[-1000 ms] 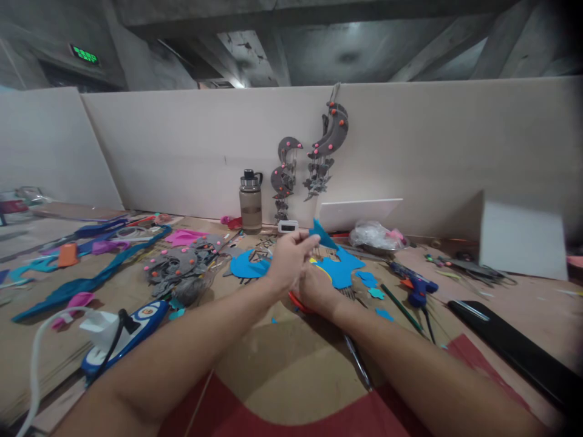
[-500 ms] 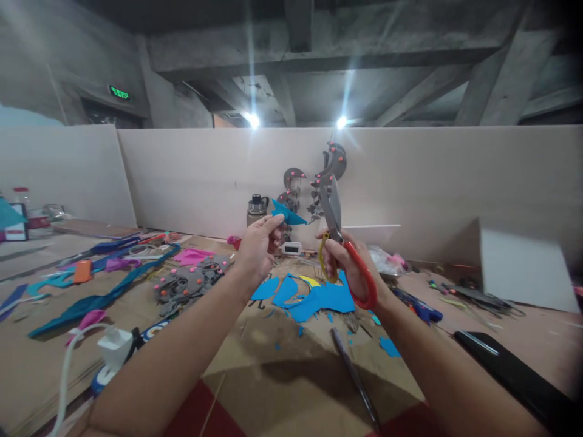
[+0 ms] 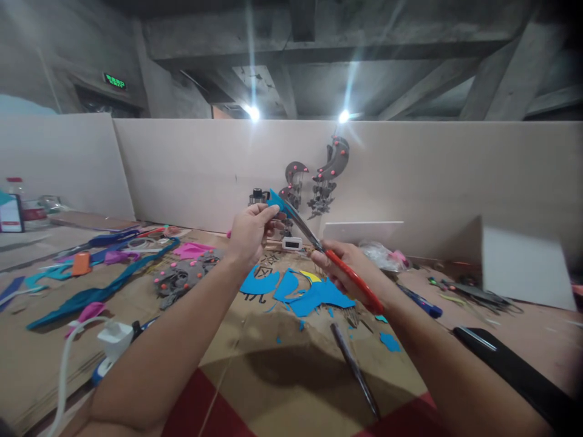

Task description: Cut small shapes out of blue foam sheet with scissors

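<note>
Between thumb and fingers, my left hand (image 3: 255, 230) pinches a small pointed blue piece (image 3: 277, 199), thin like felt or foam sheet. My right hand (image 3: 346, 267) is wrapped round the red handle of a pair of scissors (image 3: 310, 233). The blades point up and left and reach the right side of the blue piece; whether they are cutting it I cannot tell. Below my hands, several cut blue sheets (image 3: 314, 297) lie on cardboard with a yellow scrap (image 3: 310, 276) and small blue offcuts (image 3: 389, 342).
A dark pen-like stick (image 3: 355, 370) lies in front. At left are a grey piece with pink dots (image 3: 182, 276), coloured strips (image 3: 109, 288) and a white plug (image 3: 113, 337). A black phone-like object (image 3: 505, 358) lies right. Grey dotted ornaments (image 3: 334, 158) hang on the back board (image 3: 204, 164).
The scissors have swung from pointing upward to leaning left, and their blades now meet the blue piece. My left hand has moved slightly left and up, still holding it.
</note>
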`<state>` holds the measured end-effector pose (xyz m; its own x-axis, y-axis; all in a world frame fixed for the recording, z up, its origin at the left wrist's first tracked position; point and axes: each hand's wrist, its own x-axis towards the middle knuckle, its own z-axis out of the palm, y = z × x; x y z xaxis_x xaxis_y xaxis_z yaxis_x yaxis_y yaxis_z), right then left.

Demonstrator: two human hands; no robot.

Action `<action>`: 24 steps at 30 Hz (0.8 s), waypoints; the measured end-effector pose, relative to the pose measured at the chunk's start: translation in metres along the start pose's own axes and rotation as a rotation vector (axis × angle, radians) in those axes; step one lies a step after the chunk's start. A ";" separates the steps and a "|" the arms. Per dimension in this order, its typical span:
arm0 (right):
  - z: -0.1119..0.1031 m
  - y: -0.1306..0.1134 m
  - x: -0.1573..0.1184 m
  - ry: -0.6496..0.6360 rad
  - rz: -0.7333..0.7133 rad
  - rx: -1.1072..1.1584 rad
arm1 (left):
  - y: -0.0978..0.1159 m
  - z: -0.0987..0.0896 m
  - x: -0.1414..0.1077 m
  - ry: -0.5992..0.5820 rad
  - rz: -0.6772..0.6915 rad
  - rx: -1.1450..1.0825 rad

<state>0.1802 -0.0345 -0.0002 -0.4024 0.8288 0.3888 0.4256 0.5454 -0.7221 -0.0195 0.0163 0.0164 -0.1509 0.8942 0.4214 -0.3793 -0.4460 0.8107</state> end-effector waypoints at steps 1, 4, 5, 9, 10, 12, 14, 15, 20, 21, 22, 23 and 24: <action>-0.001 0.000 0.000 -0.008 0.005 -0.007 | 0.000 0.000 0.000 -0.010 0.000 0.002; -0.003 0.002 0.001 -0.027 0.031 -0.012 | 0.000 -0.001 0.001 -0.030 0.002 0.012; -0.003 0.002 0.001 -0.035 0.044 -0.007 | 0.000 -0.002 0.002 -0.039 0.001 0.018; -0.002 0.006 0.001 -0.063 0.102 0.024 | 0.000 -0.006 0.004 -0.114 -0.029 0.043; -0.002 0.007 0.001 -0.066 0.112 0.032 | 0.000 -0.006 0.004 -0.136 -0.047 0.051; -0.002 0.008 0.001 -0.071 0.118 0.049 | 0.000 -0.007 0.004 -0.183 -0.094 0.069; -0.002 0.009 0.001 -0.068 0.111 0.067 | 0.000 -0.008 0.003 -0.235 -0.148 0.084; -0.002 0.009 0.001 -0.067 0.106 0.071 | 0.000 -0.008 0.003 -0.258 -0.172 0.087; 0.001 0.012 0.002 -0.064 0.098 0.103 | -0.001 -0.007 0.002 -0.317 -0.197 0.084; 0.002 0.012 0.003 -0.063 0.094 0.114 | -0.002 -0.007 0.002 -0.322 -0.196 0.083; 0.003 0.013 0.003 -0.060 0.088 0.121 | -0.002 -0.007 0.002 -0.327 -0.197 0.082; 0.004 0.013 0.003 -0.059 0.083 0.124 | -0.003 -0.007 0.003 -0.331 -0.200 0.081; 0.004 0.014 0.003 -0.056 0.080 0.123 | -0.003 -0.007 0.003 -0.333 -0.202 0.079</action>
<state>0.1812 -0.0251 -0.0114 -0.4172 0.8589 0.2970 0.3568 0.4553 -0.8157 -0.0248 0.0203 0.0125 0.2285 0.9090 0.3486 -0.2973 -0.2758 0.9141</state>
